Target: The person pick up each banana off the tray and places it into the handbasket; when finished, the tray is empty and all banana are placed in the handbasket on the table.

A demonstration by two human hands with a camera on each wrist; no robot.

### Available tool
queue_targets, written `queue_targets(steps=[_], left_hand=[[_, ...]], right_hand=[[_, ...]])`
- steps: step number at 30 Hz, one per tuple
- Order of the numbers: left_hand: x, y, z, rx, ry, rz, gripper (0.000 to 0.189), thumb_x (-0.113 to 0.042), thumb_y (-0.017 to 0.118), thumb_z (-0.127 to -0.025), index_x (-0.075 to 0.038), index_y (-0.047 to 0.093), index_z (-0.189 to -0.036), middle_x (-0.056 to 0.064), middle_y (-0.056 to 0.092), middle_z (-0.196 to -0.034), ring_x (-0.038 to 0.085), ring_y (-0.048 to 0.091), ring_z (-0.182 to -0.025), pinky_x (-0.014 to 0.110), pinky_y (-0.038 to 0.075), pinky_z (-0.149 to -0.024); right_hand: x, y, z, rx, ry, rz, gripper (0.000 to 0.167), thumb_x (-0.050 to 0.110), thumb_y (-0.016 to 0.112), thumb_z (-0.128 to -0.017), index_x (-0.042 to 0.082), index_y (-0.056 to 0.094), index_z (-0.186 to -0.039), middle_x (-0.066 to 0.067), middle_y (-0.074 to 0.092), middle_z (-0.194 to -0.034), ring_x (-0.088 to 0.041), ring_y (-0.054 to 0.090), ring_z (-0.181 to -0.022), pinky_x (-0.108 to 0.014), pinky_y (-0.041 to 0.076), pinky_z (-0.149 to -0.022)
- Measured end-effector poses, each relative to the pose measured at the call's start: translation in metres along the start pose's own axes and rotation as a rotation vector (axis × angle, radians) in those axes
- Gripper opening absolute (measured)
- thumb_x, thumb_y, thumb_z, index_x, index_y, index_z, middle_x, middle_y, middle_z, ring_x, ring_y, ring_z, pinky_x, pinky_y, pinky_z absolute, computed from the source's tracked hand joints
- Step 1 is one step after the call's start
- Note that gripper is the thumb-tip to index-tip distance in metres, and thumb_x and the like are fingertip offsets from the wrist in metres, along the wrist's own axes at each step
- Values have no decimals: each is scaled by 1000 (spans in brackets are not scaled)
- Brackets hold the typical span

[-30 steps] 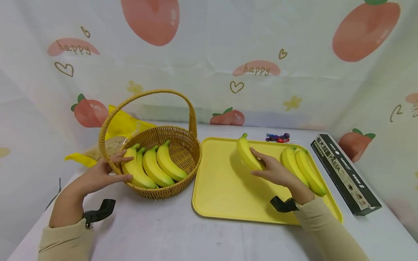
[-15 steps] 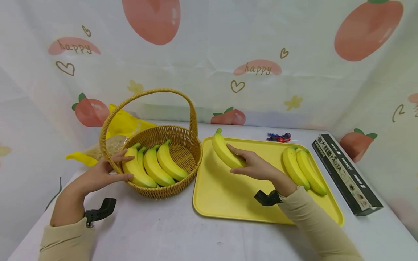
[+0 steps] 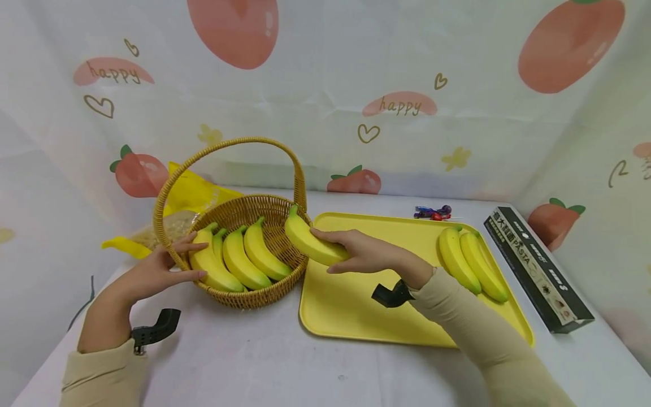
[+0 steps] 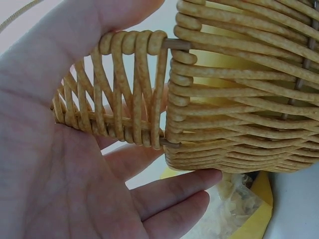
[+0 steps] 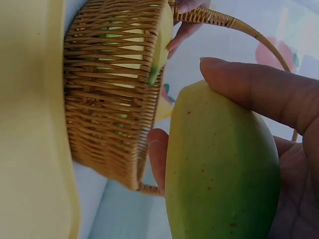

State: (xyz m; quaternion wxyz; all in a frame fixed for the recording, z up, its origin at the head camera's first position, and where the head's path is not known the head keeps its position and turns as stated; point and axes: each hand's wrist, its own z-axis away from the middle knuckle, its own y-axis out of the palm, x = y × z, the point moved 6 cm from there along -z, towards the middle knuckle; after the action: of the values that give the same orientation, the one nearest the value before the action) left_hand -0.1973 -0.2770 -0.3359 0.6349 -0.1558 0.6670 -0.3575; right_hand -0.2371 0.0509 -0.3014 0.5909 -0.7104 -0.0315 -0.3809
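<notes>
My right hand [image 3: 367, 252] holds a banana [image 3: 311, 242] between thumb and fingers, over the gap between the wicker basket [image 3: 256, 299] and the yellow tray [image 3: 351, 316]. The stem end of this banana overhangs the basket's right rim. In the right wrist view the held banana [image 5: 219, 164] fills the foreground. My left hand [image 3: 152, 276] holds the basket's left side where the handle meets the rim; in the left wrist view the handle [image 4: 124, 89] passes between thumb and fingers. Several bananas [image 3: 244, 260] lie side by side inside the basket. Two more bananas [image 3: 470, 263] rest at the tray's right end.
A black pasta box [image 3: 539, 271] lies right of the tray. Behind the tray are small wrapped candies [image 3: 432, 213]. A yellow bag [image 3: 193, 192] stands behind the basket on the left. The basket's tall arched handle [image 3: 244, 141] rises over its opening.
My right hand has carried the banana leftward from above the middle of the tray to the basket's right rim. My left hand and the basket have stayed put.
</notes>
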Motion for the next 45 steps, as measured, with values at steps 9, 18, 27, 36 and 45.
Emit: queue_targets(steps=[9, 18, 27, 36, 45], left_hand=[[1, -2, 2, -3, -4, 0, 62, -23, 67, -86, -4, 42, -139, 27, 8, -153, 57, 20, -131, 69, 31, -94], [0, -2, -1, 0, -5, -14, 62, -25, 67, -86, -5, 42, -139, 28, 9, -153, 57, 24, -130, 67, 32, -95], [-1, 0, -3, 2, -2, -7, 62, -26, 67, -86, -5, 42, -139, 28, 10, -153, 56, 24, -130, 67, 32, -96], [-1, 1, -1, 2, -11, -13, 62, -27, 67, -86, -6, 42, -139, 28, 10, -153, 56, 25, -130, 67, 33, -95], [1, -1, 1, -1, -26, -22, 63, -28, 67, -86, -6, 42, -139, 27, 11, -153, 56, 26, -129, 67, 33, -95]], right_hand=[[24, 6, -51, 207, -18, 64, 72, 18, 67, -86, 7, 28, -146, -9, 40, -146, -10, 48, -109, -22, 40, -93], [24, 27, -105, 363, 76, 103, 71, 18, 64, -88, 8, 26, -146, -5, 30, -152, -13, 32, -137, -24, 32, -109], [24, 35, -142, 415, 161, 114, 73, 21, 63, -89, 10, 22, -148, -4, 27, -153, -11, 28, -138, -20, 28, -109], [30, 44, -164, 400, 190, 50, 75, 23, 63, -88, 8, 21, -148, -4, 23, -155, -14, 20, -143, -21, 21, -114], [31, 53, -173, 423, 237, -89, 70, 22, 61, -90, 8, 24, -148, -8, 32, -151, -14, 37, -135, -17, 43, -97]])
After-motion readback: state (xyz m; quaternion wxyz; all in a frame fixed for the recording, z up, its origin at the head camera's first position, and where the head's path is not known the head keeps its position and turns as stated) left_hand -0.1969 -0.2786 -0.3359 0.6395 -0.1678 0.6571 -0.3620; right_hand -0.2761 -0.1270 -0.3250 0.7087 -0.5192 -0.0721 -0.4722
